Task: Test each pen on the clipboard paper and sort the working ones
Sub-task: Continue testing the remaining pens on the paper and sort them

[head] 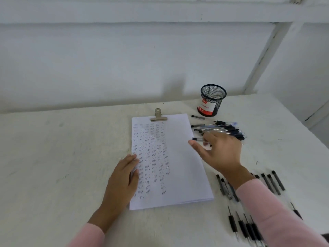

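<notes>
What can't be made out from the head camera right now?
Head view:
- Right hand: its own back hides whether it grips anything in the far pile of clear black-capped pens.
- Near row of black pens: partly under the pink sleeve, cut by the bottom edge, blurred.
- Ink marks on the white clipboard paper: too small to read.

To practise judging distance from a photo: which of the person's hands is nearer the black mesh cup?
Right. The right hand is over the pens just in front of the cup; the left hand rests on the left edge of the paper, farther away.
</notes>
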